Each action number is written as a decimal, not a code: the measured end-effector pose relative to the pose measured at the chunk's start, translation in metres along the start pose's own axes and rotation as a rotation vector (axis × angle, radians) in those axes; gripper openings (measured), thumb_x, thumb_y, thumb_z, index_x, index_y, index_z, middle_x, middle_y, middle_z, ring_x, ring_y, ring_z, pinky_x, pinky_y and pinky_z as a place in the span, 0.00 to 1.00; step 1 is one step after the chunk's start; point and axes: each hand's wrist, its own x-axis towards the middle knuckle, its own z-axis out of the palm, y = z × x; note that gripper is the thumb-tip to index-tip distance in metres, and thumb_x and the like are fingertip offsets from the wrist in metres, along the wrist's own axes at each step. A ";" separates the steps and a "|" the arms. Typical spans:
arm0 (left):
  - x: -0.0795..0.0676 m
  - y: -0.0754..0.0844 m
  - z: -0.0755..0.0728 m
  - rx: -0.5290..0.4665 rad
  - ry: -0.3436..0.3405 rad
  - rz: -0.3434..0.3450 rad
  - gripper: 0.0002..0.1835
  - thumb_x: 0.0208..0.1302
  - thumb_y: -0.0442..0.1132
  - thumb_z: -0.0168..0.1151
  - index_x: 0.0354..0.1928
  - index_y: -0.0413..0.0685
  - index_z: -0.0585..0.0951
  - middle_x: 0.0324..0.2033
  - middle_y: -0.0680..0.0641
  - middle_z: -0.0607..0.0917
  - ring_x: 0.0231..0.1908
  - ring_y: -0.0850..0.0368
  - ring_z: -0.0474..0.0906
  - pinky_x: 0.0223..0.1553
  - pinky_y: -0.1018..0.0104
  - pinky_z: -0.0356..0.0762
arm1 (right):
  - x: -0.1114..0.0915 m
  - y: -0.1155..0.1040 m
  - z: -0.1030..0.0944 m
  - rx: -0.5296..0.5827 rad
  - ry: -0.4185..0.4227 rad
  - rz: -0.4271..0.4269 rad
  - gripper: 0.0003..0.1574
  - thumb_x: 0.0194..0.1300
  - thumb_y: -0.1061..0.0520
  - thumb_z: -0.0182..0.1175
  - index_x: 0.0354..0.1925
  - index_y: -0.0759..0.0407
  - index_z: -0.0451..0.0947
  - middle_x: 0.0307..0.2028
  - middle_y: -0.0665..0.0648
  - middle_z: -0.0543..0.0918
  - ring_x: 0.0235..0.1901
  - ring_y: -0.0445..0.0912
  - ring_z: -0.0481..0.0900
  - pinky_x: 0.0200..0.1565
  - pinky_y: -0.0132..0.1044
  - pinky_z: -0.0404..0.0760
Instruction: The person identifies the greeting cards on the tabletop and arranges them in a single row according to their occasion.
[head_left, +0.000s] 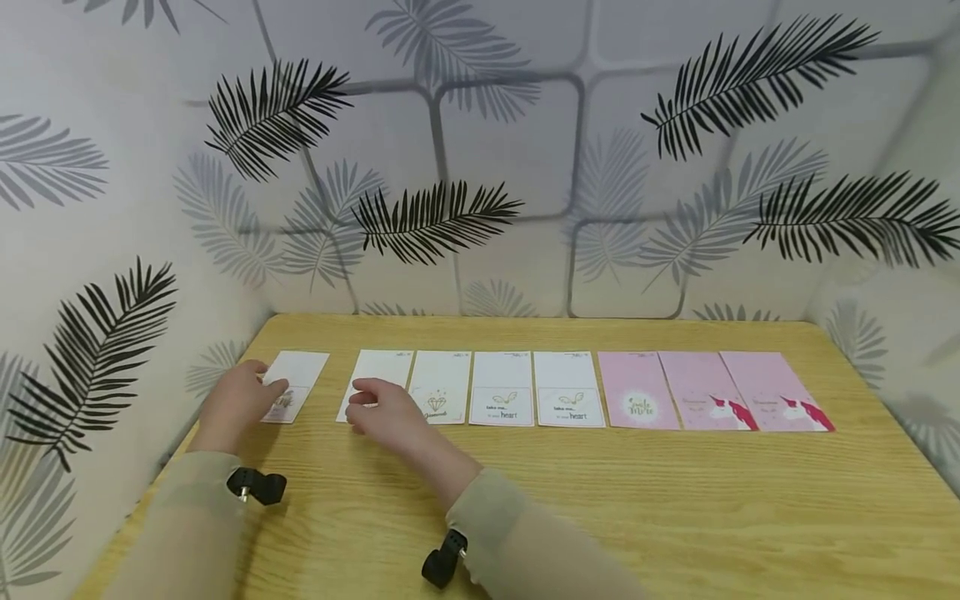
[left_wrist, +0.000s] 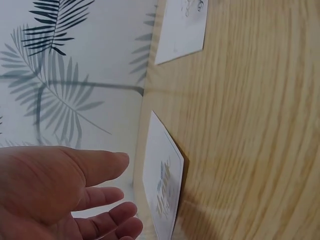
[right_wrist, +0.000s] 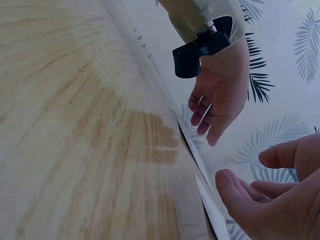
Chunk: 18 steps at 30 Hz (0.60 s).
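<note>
My left hand [head_left: 236,396] hovers beside the leftmost white card [head_left: 300,367], fingers spread loosely and overlapping its lower left part. In the left wrist view, the palm side of that hand [left_wrist: 60,192] shows bare, with gold lettering on the card [left_wrist: 165,175] close by. My right hand [head_left: 386,412] hangs over the lower part of the second white card [head_left: 384,365], hiding its print. The right wrist view shows its fingers [right_wrist: 235,192] loosely bent with nothing between them. A white card with a gold diamond [head_left: 438,387] lies just right of this hand.
Further right in the row lie two white cards with wings and the word heart [head_left: 501,371], a pink card with a white burst [head_left: 628,375] and two pink unicorn cards [head_left: 697,375]. The wooden table [head_left: 675,517] ends at a leaf-patterned wall [head_left: 510,275].
</note>
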 end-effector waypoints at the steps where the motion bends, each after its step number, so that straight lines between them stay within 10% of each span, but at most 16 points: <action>1: 0.001 -0.002 0.000 0.005 -0.001 -0.002 0.35 0.81 0.45 0.59 0.72 0.17 0.68 0.64 0.18 0.78 0.62 0.21 0.77 0.60 0.30 0.76 | 0.001 0.001 0.002 0.006 0.001 0.003 0.33 0.79 0.60 0.61 0.78 0.62 0.74 0.59 0.56 0.87 0.49 0.54 0.93 0.53 0.41 0.87; 12: 0.012 -0.015 0.002 0.069 -0.031 -0.094 0.38 0.79 0.48 0.61 0.69 0.14 0.69 0.67 0.17 0.73 0.64 0.18 0.73 0.64 0.29 0.73 | -0.003 0.005 0.012 0.066 0.008 0.043 0.33 0.77 0.63 0.63 0.77 0.63 0.75 0.55 0.53 0.86 0.48 0.50 0.91 0.50 0.41 0.87; 18: 0.021 -0.028 0.014 0.063 0.030 -0.109 0.25 0.72 0.50 0.69 0.30 0.34 0.75 0.26 0.38 0.76 0.30 0.42 0.73 0.35 0.50 0.73 | -0.004 0.006 0.013 0.078 0.012 0.044 0.33 0.77 0.63 0.63 0.76 0.62 0.76 0.54 0.53 0.86 0.48 0.51 0.92 0.48 0.41 0.87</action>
